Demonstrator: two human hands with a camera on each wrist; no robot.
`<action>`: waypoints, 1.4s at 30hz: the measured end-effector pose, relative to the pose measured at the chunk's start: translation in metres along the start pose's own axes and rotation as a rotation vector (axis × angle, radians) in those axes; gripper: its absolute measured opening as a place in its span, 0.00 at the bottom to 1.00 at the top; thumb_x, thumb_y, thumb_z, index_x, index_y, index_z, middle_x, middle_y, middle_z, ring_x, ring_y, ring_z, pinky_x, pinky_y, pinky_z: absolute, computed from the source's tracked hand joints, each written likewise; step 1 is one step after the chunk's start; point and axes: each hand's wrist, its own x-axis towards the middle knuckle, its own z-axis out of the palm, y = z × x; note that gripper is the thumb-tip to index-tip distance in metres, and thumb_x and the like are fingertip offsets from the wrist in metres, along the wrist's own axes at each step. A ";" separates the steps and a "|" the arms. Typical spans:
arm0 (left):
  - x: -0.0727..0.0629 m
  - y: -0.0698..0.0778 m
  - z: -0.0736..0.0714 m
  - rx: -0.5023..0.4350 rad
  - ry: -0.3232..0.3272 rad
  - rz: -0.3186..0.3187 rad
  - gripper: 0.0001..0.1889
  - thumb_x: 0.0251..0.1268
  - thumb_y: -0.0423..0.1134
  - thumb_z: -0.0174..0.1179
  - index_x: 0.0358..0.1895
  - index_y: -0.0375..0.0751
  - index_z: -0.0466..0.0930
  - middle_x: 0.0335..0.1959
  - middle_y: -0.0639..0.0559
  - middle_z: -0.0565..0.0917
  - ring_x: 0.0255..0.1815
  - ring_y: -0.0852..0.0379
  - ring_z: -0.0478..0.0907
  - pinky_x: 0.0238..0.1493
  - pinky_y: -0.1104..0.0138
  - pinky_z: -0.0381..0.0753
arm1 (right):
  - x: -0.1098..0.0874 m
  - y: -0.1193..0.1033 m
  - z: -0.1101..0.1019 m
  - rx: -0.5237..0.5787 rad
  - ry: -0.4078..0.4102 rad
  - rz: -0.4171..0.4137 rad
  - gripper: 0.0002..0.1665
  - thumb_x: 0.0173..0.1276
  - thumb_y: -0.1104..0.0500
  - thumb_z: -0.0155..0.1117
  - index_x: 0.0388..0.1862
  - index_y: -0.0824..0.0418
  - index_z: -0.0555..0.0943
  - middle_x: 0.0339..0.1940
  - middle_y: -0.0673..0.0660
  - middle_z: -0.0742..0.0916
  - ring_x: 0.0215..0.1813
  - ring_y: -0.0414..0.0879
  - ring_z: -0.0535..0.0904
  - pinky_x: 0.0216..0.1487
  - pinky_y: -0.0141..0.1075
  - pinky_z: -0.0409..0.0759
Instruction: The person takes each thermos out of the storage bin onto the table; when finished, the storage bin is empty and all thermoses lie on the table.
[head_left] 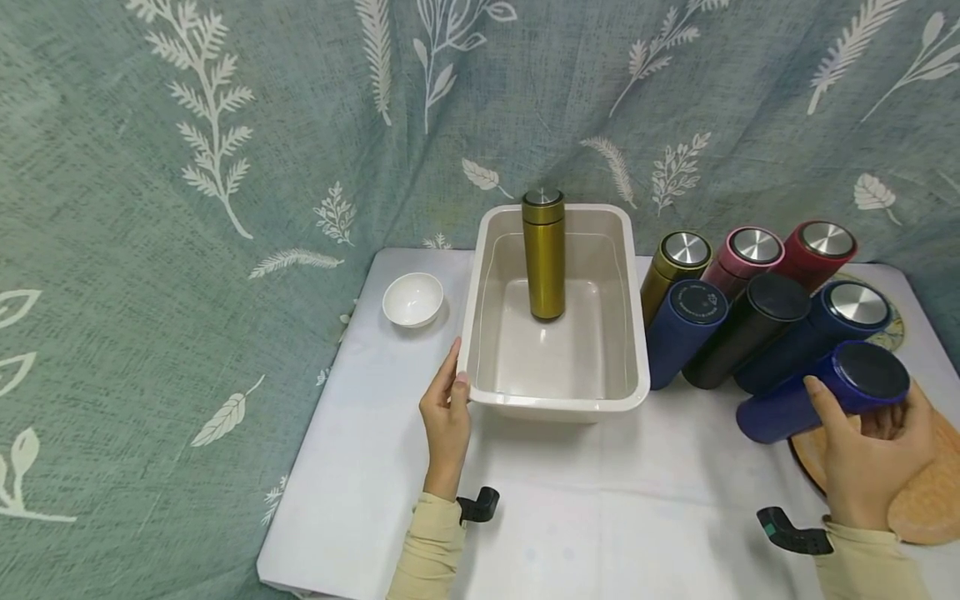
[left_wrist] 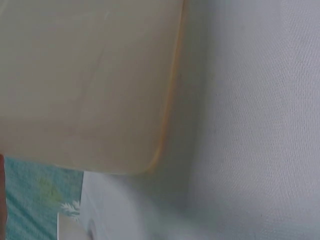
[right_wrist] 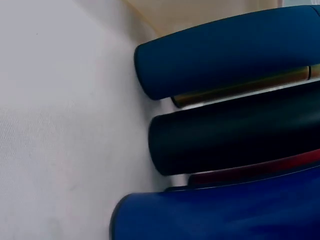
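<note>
My left hand (head_left: 447,421) grips the front left rim of a cream plastic tub (head_left: 558,406), thumb on top and fingers along the outer wall. Inside the tub a gold thermos flask (head_left: 546,267) stands near the back. At the right, my right hand (head_left: 873,458) holds a bright blue thermos flask (head_left: 795,404) near its black top. This flask appears tilted in the head view; its lower part also shows in the right wrist view. Just behind it are a navy flask (head_left: 795,354) with a silver lid and a black flask (head_left: 738,337).
Beside the tub stand a blue flask (head_left: 681,342), another gold flask (head_left: 660,279), a pink flask (head_left: 731,262) and a red flask (head_left: 806,254). A white bowl (head_left: 413,300) sits to the tub's left. Round orange-brown boards (head_left: 926,504) lie under my right hand. A leaf-patterned curtain hangs behind.
</note>
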 end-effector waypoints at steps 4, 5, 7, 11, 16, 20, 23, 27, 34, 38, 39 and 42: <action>0.000 0.000 -0.001 -0.008 -0.003 -0.009 0.24 0.75 0.30 0.48 0.71 0.40 0.72 0.26 0.56 0.68 0.24 0.69 0.61 0.29 0.78 0.67 | 0.001 -0.001 0.000 -0.012 -0.027 0.028 0.36 0.51 0.76 0.74 0.62 0.65 0.79 0.52 0.52 0.87 0.52 0.40 0.82 0.56 0.25 0.78; 0.000 0.000 -0.001 -0.012 -0.003 -0.010 0.24 0.75 0.29 0.48 0.71 0.39 0.71 0.27 0.54 0.70 0.24 0.70 0.61 0.29 0.78 0.67 | 0.001 0.000 -0.001 -0.041 -0.039 0.036 0.36 0.52 0.75 0.74 0.63 0.64 0.78 0.53 0.50 0.86 0.53 0.39 0.82 0.57 0.24 0.77; 0.001 0.000 -0.001 -0.020 -0.006 -0.011 0.24 0.74 0.29 0.48 0.72 0.38 0.71 0.28 0.47 0.71 0.24 0.70 0.61 0.30 0.78 0.67 | 0.000 0.000 -0.004 -0.109 -0.060 0.049 0.37 0.54 0.74 0.73 0.65 0.61 0.77 0.55 0.48 0.85 0.55 0.38 0.81 0.59 0.24 0.77; 0.001 0.001 -0.001 -0.025 -0.009 -0.014 0.24 0.74 0.28 0.48 0.72 0.39 0.71 0.30 0.41 0.75 0.24 0.70 0.61 0.30 0.79 0.68 | -0.002 0.000 -0.009 -0.172 -0.065 0.076 0.38 0.56 0.71 0.74 0.67 0.57 0.75 0.58 0.47 0.84 0.58 0.39 0.80 0.61 0.24 0.77; 0.000 0.001 -0.001 -0.017 -0.009 -0.016 0.24 0.75 0.30 0.48 0.71 0.44 0.72 0.24 0.56 0.66 0.23 0.69 0.60 0.30 0.78 0.67 | -0.001 -0.002 -0.010 -0.144 -0.057 0.082 0.39 0.56 0.72 0.74 0.67 0.57 0.75 0.58 0.49 0.84 0.60 0.40 0.79 0.62 0.25 0.76; 0.000 0.001 0.000 -0.015 -0.007 0.001 0.24 0.75 0.32 0.48 0.71 0.45 0.73 0.20 0.62 0.63 0.22 0.69 0.58 0.28 0.77 0.66 | -0.001 -0.005 -0.009 -0.143 -0.059 0.071 0.40 0.55 0.72 0.74 0.68 0.57 0.74 0.59 0.48 0.83 0.60 0.40 0.79 0.61 0.24 0.75; 0.000 0.001 -0.001 -0.016 -0.008 0.009 0.24 0.75 0.32 0.48 0.71 0.44 0.73 0.17 0.63 0.61 0.21 0.69 0.57 0.27 0.77 0.65 | -0.001 -0.009 -0.009 -0.165 -0.059 0.081 0.41 0.57 0.71 0.74 0.70 0.57 0.72 0.60 0.46 0.80 0.61 0.38 0.76 0.63 0.23 0.74; 0.000 0.001 -0.001 -0.016 -0.013 0.008 0.24 0.74 0.30 0.48 0.71 0.41 0.73 0.16 0.63 0.60 0.20 0.68 0.57 0.26 0.76 0.64 | 0.000 -0.021 -0.008 -0.037 -0.008 0.163 0.42 0.56 0.72 0.73 0.70 0.59 0.70 0.64 0.50 0.76 0.67 0.42 0.71 0.72 0.25 0.67; 0.000 0.014 0.000 -0.001 -0.013 -0.007 0.24 0.73 0.28 0.48 0.70 0.35 0.72 0.21 0.63 0.63 0.22 0.70 0.58 0.27 0.77 0.64 | -0.003 -0.059 -0.001 -0.065 0.028 0.174 0.41 0.63 0.70 0.68 0.74 0.60 0.64 0.74 0.52 0.70 0.78 0.44 0.62 0.81 0.27 0.54; 0.000 0.009 0.001 0.006 -0.014 -0.017 0.24 0.73 0.29 0.48 0.71 0.37 0.72 0.22 0.61 0.64 0.22 0.70 0.59 0.27 0.77 0.65 | -0.007 -0.076 0.006 -0.090 -0.006 0.100 0.40 0.65 0.71 0.65 0.74 0.62 0.63 0.75 0.53 0.69 0.79 0.45 0.62 0.81 0.29 0.54; 0.000 0.003 0.001 0.003 -0.011 -0.017 0.24 0.74 0.29 0.48 0.71 0.39 0.72 0.21 0.61 0.63 0.22 0.69 0.59 0.27 0.77 0.64 | -0.008 -0.079 0.008 -0.060 -0.020 0.080 0.39 0.65 0.72 0.65 0.74 0.63 0.63 0.74 0.54 0.70 0.79 0.46 0.62 0.81 0.30 0.54; 0.000 0.001 0.001 -0.005 0.000 -0.006 0.23 0.75 0.32 0.50 0.71 0.44 0.73 0.20 0.61 0.63 0.22 0.69 0.59 0.26 0.77 0.64 | -0.009 -0.085 0.018 0.085 -0.066 0.021 0.37 0.61 0.76 0.66 0.70 0.67 0.68 0.71 0.58 0.72 0.78 0.51 0.64 0.81 0.32 0.56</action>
